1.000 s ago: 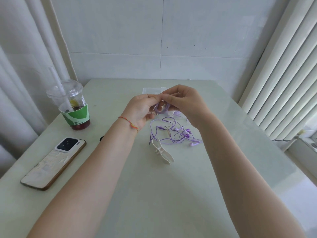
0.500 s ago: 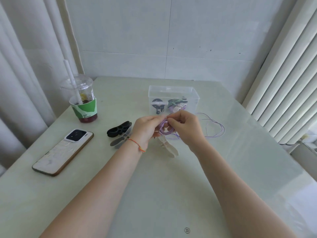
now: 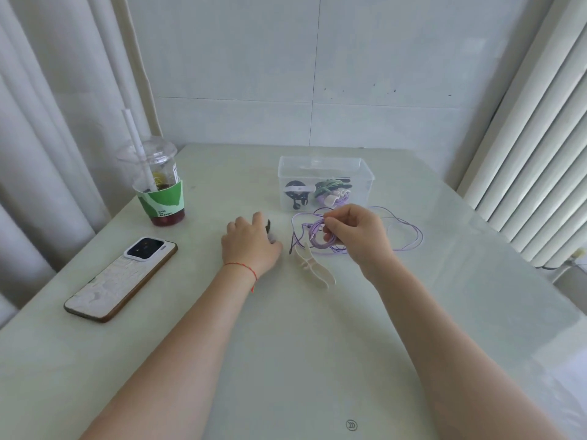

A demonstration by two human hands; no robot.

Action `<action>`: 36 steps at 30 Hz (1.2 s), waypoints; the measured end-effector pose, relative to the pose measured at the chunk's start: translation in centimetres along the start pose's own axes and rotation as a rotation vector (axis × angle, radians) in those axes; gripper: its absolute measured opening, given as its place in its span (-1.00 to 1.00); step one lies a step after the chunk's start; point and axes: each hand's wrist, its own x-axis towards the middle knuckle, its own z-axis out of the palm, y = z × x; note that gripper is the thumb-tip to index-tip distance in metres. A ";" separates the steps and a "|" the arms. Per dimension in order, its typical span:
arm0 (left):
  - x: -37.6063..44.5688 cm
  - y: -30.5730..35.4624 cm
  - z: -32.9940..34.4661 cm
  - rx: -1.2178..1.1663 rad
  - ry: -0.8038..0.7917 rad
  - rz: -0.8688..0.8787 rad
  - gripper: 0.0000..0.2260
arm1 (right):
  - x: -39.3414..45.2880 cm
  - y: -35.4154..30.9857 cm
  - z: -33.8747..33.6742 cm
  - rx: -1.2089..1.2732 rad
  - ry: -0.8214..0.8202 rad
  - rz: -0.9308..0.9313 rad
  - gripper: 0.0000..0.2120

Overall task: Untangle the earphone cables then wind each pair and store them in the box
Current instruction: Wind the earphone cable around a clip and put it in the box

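Head view: right hand [image 3: 355,236] fingers curled, pinching coiled purple earphone cable [image 3: 320,239], loose loops trailing right of it, left hand [image 3: 251,244] curled over black clip [image 3: 268,226], grip unclear, clear box [image 3: 325,182] just beyond right hand, cream clip [image 3: 314,265] between hands.

Purple earphone cable [image 3: 409,228], green-banded cup [image 3: 160,198], clear box [image 3: 324,163], cream winder [image 3: 314,266], pale-green table [image 3: 286,344].

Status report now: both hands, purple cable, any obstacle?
Right hand grips coiled purple cable. Left hand over black clip, grip hidden. White clip beside coil.
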 end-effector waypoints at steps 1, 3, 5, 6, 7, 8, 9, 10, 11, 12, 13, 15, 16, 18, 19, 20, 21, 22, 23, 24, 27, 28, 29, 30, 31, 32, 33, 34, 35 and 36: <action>-0.1 0.2 0.1 -0.029 0.001 0.021 -0.58 | 0.0 0.0 0.0 -0.005 0.002 0.000 -0.90; 0.2 0.4 0.3 -0.140 -0.006 0.001 -0.48 | 0.0 0.0 -0.1 -0.015 0.012 -0.005 -0.88; 0.7 0.6 -0.3 -0.360 0.002 -0.060 -0.52 | 0.0 -0.1 -0.2 -0.020 0.019 -0.013 -0.88; 0.9 0.6 -0.7 -0.476 0.026 -0.072 -0.57 | 0.0 -0.2 -0.2 -0.017 0.021 -0.016 -0.89; 1.0 0.7 -1.1 -0.563 0.064 -0.069 -0.64 | 0.0 -0.2 -0.3 -0.010 0.025 -0.018 -0.89; 1.1 0.6 -1.3 -0.636 0.115 -0.062 -0.68 | 0.0 -0.3 -0.3 0.001 0.025 -0.018 -0.90; 1.1 0.6 -1.6 -0.722 0.151 -0.058 -0.70 | -0.1 -0.4 -0.2 0.017 0.020 -0.015 -0.91; 0.9 0.7 -1.8 -0.836 0.156 -0.061 -0.70 | -0.2 -0.6 -0.2 0.039 0.010 -0.011 -0.92; 0.6 1.1 -2.3 -0.968 0.126 -0.072 -0.72 | -0.3 -0.7 -0.2 0.064 -0.003 -0.008 -0.93; 0.2 1.5 -2.5 -1.095 0.074 -0.081 -0.75 | -0.4 -0.9 -0.2 0.091 -0.020 -0.004 -0.94; -0.2 1.9 -2.7 -1.206 0.011 -0.082 -0.79 | -0.5 -1.0 -0.3 0.120 -0.038 0.000 -0.95; -1.1 2.8 -3.2 -1.375 -0.124 -0.079 -0.86 | -0.6 -1.2 -0.4 0.174 -0.067 0.004 -0.95; -1.4 3.1 -3.5 -1.440 -0.185 -0.085 -0.91 | -0.7 -1.4 -0.4 0.189 -0.079 0.005 -0.94; -1.6 3.3 -4.1 -1.533 -0.282 -0.114 -0.97 | -0.7 -1.5 -0.6 0.194 -0.095 0.003 -0.93; -1.5 3.2 -4.2 -1.574 -0.320 -0.130 -0.97 | -0.6 -1.5 -0.7 0.196 -0.100 -0.001 -0.93; -1.5 3.1 -4.3 -1.614 -0.359 -0.143 -0.95 | -0.6 -1.6 -0.7 0.202 -0.105 -0.006 -0.93; -1.5 3.1 -4.4 -1.645 -0.398 -0.154 -0.94 | -0.6 -1.6 -0.8 0.210 -0.111 -0.012 -0.93; -1.5 3.1 -4.4 -1.668 -0.436 -0.161 -0.92 | -0.6 -1.7 -0.9 0.217 -0.117 -0.020 -0.93; -1.4 3.1 -4.3 -1.685 -0.469 -0.165 -0.89 | -0.6 -1.7 -1.0 0.222 -0.124 -0.026 -0.93; -1.4 3.1 -4.2 -1.704 -0.496 -0.174 -0.85 | -0.6 -1.8 -1.0 0.227 -0.133 -0.030 -0.94; -1.3 3.0 -4.0 -1.747 -0.570 -0.170 -0.73 | -0.7 -1.9 -0.9 0.267 -0.162 -0.024 -0.95; -1.3 3.0 -4.0 -1.749 -0.601 -0.150 -0.70 | -0.7 -1.9 -0.9 0.294 -0.169 -0.018 -0.95; -1.4 3.0 -4.0 -1.752 -0.629 -0.129 -0.68 | -0.7 -2.0 -0.9 0.326 -0.176 -0.012 -0.94; -1.4 3.0 -4.0 -1.753 -0.655 -0.101 -0.67 | -0.7 -2.0 -1.0 0.361 -0.186 -0.008 -0.92; -1.5 3.0 -3.9 -1.745 -0.678 -0.064 -0.66 | -0.7 -2.0 -1.1 0.397 -0.197 -0.005 -0.92; -1.6 3.1 -3.9 -1.722 -0.704 -0.012 -0.65 | -0.7 -2.1 -1.2 0.426 -0.208 0.001 -0.92; -1.7 3.2 -3.9 -1.685 -0.727 0.043 -0.64 | -0.7 -2.2 -1.2 0.451 -0.217 0.012 -0.92; -1.9 3.2 -3.9 -1.640 -0.745 0.088 -0.65 | -0.8 -2.2 -1.3 0.473 -0.222 0.030 -0.90; -2.0 3.3 -3.9 -1.592 -0.746 0.115 -0.67 | -0.8 -2.2 -1.3 0.493 -0.225 0.052 -0.88; -2.0 3.3 -3.9 -1.544 -0.728 0.131 -0.71 | -0.8 -2.3 -1.4 0.511 -0.228 0.074 -0.87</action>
